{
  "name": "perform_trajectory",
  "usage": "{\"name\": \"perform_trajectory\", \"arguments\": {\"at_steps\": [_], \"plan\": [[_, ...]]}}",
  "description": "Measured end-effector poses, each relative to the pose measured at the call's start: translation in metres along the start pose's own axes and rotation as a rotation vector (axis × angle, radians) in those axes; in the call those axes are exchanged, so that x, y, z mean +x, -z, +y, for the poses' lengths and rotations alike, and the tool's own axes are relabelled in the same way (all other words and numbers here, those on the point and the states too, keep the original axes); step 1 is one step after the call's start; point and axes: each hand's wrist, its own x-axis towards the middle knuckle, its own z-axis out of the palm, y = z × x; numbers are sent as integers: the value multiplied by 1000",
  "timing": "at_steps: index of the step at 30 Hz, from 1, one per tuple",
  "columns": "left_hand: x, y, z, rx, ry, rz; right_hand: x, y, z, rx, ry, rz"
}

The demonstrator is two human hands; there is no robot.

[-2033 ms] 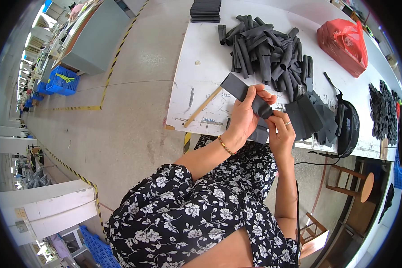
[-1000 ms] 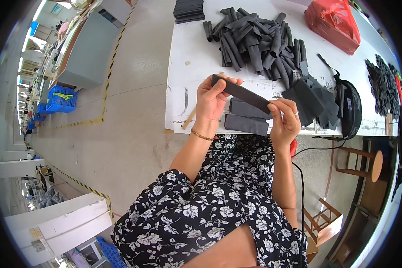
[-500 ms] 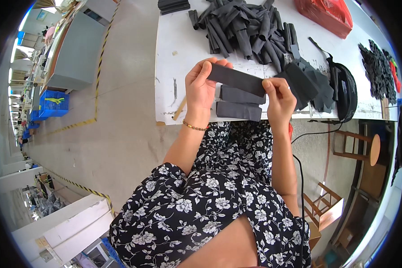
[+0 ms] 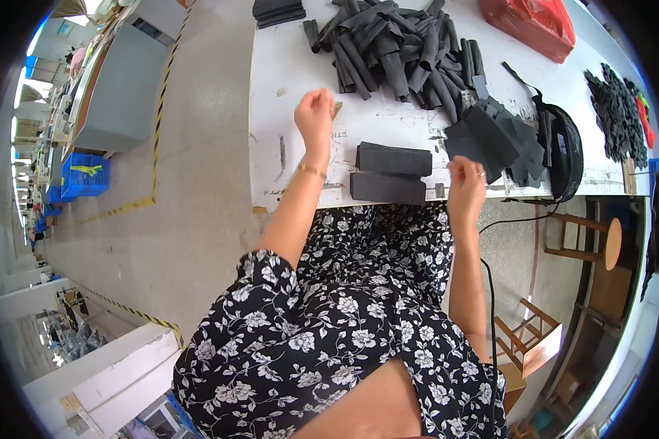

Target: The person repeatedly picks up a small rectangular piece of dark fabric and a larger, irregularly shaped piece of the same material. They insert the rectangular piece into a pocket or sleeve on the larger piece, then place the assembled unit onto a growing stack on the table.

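Black flat strips (image 4: 392,159), two stacked pcs, lie on white table (image 4: 271,110) near its front edge, btwn my hands; second pc (image 4: 387,188) sits just below the first. L hand (image 4: 315,117), at 10 o'clock from them, is loosely curled w/ nothing in it. R hand (image 4: 465,186), at 3 o'clock, fingers bent at table edge, also holds nothing, just beside a heap of flat black pcs (image 4: 494,135). Pile of rolled black pcs (image 4: 395,44) at 12 o'clock; red bag (image 4: 536,25) at 1 o'clock.
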Motion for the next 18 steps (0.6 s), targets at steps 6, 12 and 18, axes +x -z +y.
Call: {"name": "perform_trajectory", "arguments": {"at_steps": [6, 12, 18], "plan": [[62, -55, -42, 361, 120, -10, 37, -26, 19, -593, -63, -200], [49, -49, -52, 3, 156, 35, 25, -43, 14, -760, 180, -361], [10, -22, -14, -322, 296, -121, 33, -18, 37, -573, 158, -9]]}}
